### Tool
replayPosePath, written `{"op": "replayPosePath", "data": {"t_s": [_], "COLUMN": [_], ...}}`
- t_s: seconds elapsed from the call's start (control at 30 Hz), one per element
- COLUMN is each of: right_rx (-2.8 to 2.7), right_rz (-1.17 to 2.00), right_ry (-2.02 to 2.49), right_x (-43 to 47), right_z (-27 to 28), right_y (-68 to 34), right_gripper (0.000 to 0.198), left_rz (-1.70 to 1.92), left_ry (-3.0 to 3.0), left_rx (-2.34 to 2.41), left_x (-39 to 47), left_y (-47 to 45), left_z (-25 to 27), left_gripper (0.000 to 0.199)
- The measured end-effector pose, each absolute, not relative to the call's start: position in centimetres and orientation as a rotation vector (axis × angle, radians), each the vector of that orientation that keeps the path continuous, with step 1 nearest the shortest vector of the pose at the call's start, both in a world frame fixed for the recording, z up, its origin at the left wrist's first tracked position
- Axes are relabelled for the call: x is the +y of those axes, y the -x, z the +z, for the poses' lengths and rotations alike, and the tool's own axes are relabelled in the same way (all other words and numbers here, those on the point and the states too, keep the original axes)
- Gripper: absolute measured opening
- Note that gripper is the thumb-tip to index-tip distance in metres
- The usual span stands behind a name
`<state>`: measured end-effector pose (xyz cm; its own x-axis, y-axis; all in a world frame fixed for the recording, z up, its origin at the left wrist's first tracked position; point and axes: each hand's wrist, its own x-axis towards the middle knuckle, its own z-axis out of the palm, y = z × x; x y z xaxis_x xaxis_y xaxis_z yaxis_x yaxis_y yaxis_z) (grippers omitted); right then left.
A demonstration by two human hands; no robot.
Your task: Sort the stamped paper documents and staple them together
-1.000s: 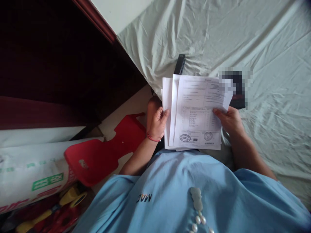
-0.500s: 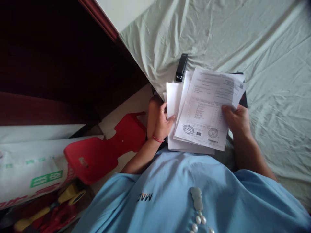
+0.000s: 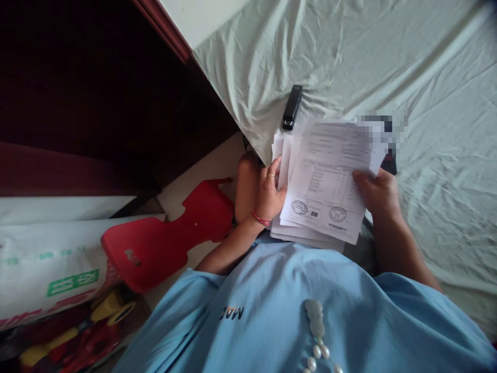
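A loose stack of printed paper sheets [image 3: 324,176] lies fanned out over my lap, the top one carrying two round stamps and a table of small text. My right hand [image 3: 378,194] grips the stack at its right edge, thumb on top and fingers underneath. On the left edge, my left hand [image 3: 271,194] pinches the sheets, its thumb against the front and its other fingers partly hidden behind the paper. Beyond the upper left corner of the papers a black stapler [image 3: 292,107] rests on the pale sheet.
A wrinkled pale green bedsheet [image 3: 438,103] spreads ahead and to the right. To my left are a red plastic chair part [image 3: 155,243], a white printed sack [image 3: 50,259] and a yellow and red toy [image 3: 85,331]. Something dark, partly blurred, lies behind the papers' right edge.
My left hand has moved slightly right and up, its fingers drawing the left-side sheets closer under the top one. The right hand keeps its hold.
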<state>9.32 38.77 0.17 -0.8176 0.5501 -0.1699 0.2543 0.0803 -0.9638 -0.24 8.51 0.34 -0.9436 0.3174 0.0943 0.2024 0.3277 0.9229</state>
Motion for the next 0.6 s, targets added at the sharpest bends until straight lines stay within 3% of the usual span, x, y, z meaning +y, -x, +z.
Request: {"op": "replayPosePath", "data": {"t_s": [0.07, 0.13, 0.3, 0.47, 0.6], "right_rx": [-2.112, -2.031, -1.865, -1.924, -2.076], "right_rz": [1.832, 1.94, 2.09, 2.09, 1.832], "right_ry": [0.833, 0.84, 0.803, 0.862, 0.855], "right_x": [38.3, 37.9, 36.9, 36.9, 37.6], "right_z": [0.4, 0.8, 1.7, 1.4, 1.3], "right_y": [-9.3, -9.2, -9.0, -9.2, -9.3], "right_gripper": [0.019, 0.026, 0.036, 0.04, 0.024], "left_rz": [1.673, 1.715, 1.898, 1.794, 1.795], "left_ry": [-0.419, -0.333, -0.106, -0.085, 0.032], "left_rx": [2.561, 2.547, 2.294, 2.217, 2.248], "left_x": [8.1, 7.9, 8.2, 7.9, 7.2], "left_y": [0.5, 0.7, 0.7, 0.6, 0.8], "left_z": [0.9, 1.4, 1.6, 1.5, 1.2], "left_gripper": [0.041, 0.031, 0.051, 0.037, 0.037]}}
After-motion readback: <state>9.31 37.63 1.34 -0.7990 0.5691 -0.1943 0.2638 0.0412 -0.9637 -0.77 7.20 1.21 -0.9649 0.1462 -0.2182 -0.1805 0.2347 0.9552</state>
